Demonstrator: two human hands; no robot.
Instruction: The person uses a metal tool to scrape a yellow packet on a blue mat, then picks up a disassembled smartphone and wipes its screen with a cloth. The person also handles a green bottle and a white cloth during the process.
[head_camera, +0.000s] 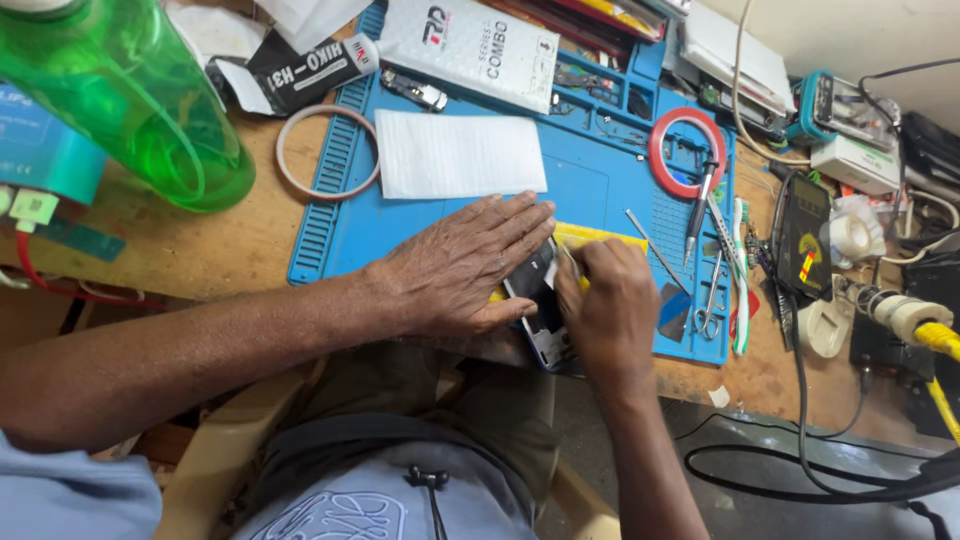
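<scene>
- The left hand (468, 262) is lying flat with fingers spread wide, pressing on the left side of the opened phone (535, 300).
- The phone is sitting at the near edge of the blue mat (600, 190), with its long side running toward the person.
- The right hand (607, 300) is touching the phone's right side, pinching a thin tool (567, 255) whose tip is poking the phone's top.

Left hand (465, 265) laid flat, palm down, fingers extended and pointed right, forearm run in from the left. Right hand (605, 305) curled into a loose pinch, knuckles up, just beside left fingertips, forearm raised from below.
</scene>
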